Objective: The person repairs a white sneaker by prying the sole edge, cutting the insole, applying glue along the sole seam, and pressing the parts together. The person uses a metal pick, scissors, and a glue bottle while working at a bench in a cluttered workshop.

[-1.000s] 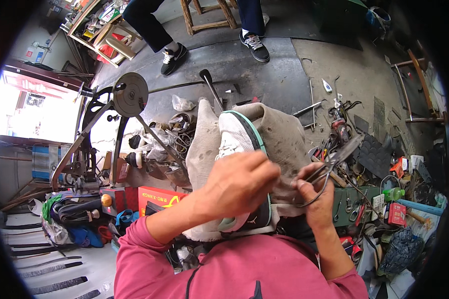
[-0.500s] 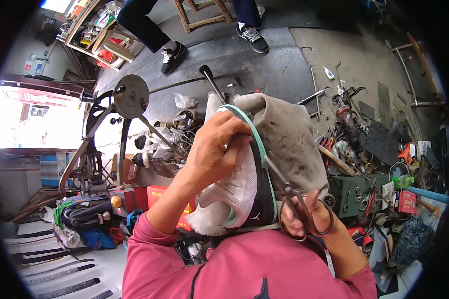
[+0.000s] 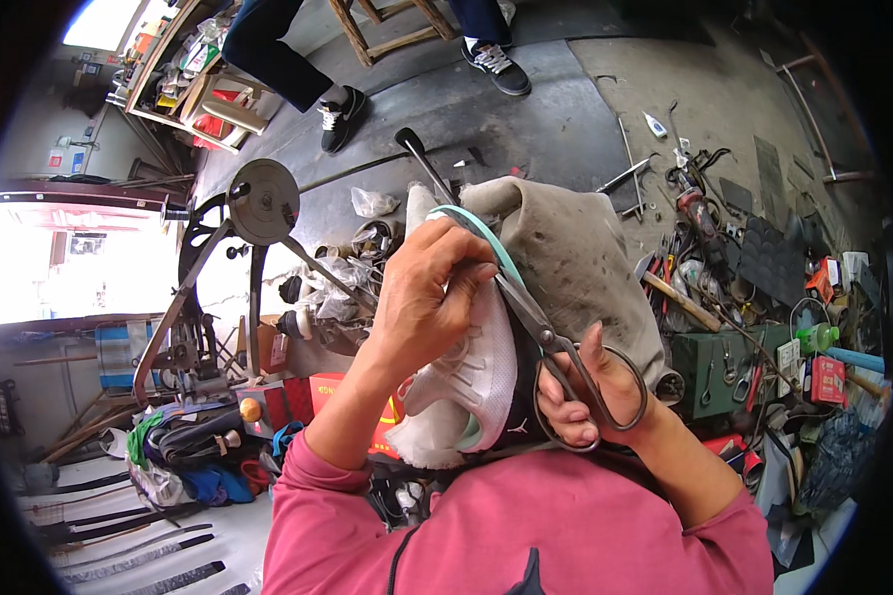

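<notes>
A white mesh sneaker (image 3: 491, 372) with a black side and a mint-green edge strip (image 3: 488, 236) lies across my lap, on a grey-brown cloth (image 3: 580, 268). My left hand (image 3: 417, 293) is closed over its far end, fingertips pinched near the strip; whether they grip the strip itself or the shoe is hidden. Large dark scissors (image 3: 529, 317) are in my right hand (image 3: 610, 392), with thumb and fingers at the wide handle loops. The blades point away from me and reach the shoe's edge, close beside my left fingertips. Their tips are partly hidden there.
A hand-cranked sewing machine (image 3: 263, 201) stands at the left. Pliers, a hammer handle (image 3: 683, 300) and other tools lie at the right beside a green metal box (image 3: 724, 367). Across from me sits a person, with dark shoes (image 3: 496, 67) on the floor.
The scissors have moved away from me and to the left, their blades now at the shoe's edge by my left fingers. The handles look wider apart. My left hand keeps its hold.
</notes>
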`<state>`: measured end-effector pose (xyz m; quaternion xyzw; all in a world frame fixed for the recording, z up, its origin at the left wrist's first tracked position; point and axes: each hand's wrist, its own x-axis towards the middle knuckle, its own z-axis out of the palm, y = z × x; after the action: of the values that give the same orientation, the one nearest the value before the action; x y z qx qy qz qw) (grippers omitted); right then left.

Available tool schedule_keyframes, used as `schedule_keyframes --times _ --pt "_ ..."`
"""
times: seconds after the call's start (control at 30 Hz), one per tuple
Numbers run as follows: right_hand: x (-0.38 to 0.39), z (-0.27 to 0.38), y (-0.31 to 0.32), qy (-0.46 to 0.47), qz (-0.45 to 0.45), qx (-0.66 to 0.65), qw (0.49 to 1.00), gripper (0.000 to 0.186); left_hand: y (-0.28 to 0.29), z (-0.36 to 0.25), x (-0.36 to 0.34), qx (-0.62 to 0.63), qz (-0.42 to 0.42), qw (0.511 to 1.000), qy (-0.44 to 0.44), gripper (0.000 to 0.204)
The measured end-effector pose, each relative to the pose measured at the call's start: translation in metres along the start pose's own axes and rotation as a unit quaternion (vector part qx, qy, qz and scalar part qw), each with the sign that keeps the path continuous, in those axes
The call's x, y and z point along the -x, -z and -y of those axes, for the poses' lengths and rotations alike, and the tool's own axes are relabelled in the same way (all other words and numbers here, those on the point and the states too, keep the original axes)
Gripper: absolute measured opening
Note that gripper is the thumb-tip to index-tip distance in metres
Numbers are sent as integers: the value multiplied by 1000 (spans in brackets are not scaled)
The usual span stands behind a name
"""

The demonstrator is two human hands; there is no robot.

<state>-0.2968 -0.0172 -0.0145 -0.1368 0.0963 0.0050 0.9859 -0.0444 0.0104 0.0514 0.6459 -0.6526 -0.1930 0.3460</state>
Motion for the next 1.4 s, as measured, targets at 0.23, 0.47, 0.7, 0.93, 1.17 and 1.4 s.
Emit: schedule_keyframes --times 0.23,0.47,0.7,0.93,1.17,1.4 --pt "-3 -8 -4 20 -56 -9 998 75 -3 1 1 12 -4 1000 16 15" --pt "-4 -11 -19 49 -123 45 990 72 -3 -1 -3 -11 10 1000 -4 10" --pt "2 -14 -18 132 -153 123 972 69 6 17 18 63 -33 997 25 11" --pt "15 0 -7 288 -347 275 849 18 23 79 139 -94 -168 957 216 20" --pt "-8 -6 -21 243 -304 473 790 36 -9 29 196 -100 -76 988 92 53" --pt "-31 -9 -31 288 -239 636 675 70 -8 22 125 -106 -141 982 -69 32"
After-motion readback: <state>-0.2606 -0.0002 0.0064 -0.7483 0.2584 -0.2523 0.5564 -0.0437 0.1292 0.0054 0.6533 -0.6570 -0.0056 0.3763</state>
